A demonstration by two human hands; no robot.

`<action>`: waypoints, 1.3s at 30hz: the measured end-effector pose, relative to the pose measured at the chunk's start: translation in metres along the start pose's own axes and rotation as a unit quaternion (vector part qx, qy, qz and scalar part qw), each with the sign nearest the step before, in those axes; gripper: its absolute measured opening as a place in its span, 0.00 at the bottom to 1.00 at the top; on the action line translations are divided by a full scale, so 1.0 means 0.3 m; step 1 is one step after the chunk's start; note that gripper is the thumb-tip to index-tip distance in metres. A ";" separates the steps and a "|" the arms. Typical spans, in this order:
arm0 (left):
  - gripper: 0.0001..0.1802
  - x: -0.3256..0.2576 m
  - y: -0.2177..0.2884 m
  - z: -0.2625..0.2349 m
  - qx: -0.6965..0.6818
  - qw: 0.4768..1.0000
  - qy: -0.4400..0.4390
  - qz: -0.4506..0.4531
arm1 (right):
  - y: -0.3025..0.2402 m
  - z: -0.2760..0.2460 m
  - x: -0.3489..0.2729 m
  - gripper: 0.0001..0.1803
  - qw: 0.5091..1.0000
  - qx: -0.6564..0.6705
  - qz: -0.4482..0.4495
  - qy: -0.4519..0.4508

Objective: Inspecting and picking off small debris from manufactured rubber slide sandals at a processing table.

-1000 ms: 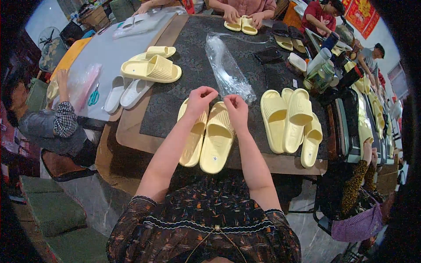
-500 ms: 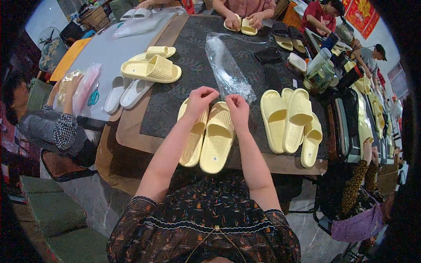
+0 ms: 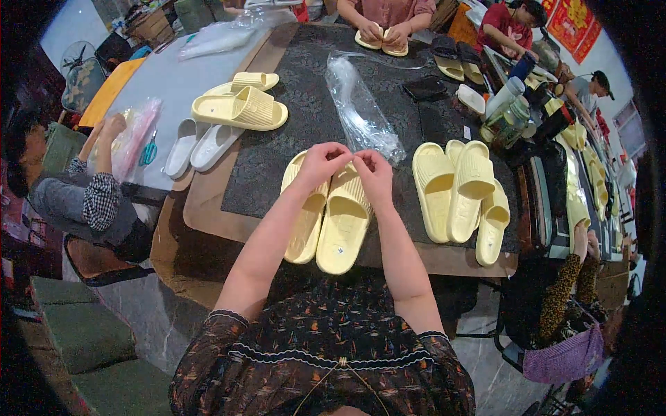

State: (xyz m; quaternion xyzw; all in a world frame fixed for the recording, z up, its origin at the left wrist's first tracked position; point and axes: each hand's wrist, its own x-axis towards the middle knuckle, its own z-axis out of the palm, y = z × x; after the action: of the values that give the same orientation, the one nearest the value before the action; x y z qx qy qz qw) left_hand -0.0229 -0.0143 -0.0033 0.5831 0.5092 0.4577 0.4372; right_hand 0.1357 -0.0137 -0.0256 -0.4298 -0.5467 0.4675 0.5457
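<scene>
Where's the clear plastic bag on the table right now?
In the head view, the clear plastic bag lies on the dark table mat, just beyond the right hand and the pale yellow slippers under both hands.

Two pale yellow ribbed slide sandals (image 3: 333, 215), paired side by side, soles down, toes pointing away, heels overhanging near edge of dark patterned surface (image 3: 277, 152).
</scene>
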 end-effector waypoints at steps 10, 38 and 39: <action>0.08 -0.003 0.010 -0.002 -0.053 0.998 0.019 0.027 | 0.008 0.002 0.004 0.07 1.000 0.004 -0.012 0.015; 0.09 0.002 -0.004 0.004 -0.042 0.995 0.072 0.047 | -0.005 -0.001 0.001 0.08 1.000 -0.005 0.008 0.002; 0.09 0.005 0.003 -0.008 -0.033 0.995 0.084 0.032 | -0.007 -0.003 0.002 0.07 1.000 -0.007 0.011 0.011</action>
State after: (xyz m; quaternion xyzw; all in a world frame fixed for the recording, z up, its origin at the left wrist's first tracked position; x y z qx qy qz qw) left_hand -0.0250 -0.0128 -0.0019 0.5439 0.5102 0.5351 0.3969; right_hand 0.1367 -0.0134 -0.0235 -0.4450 -0.5392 0.4643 0.5437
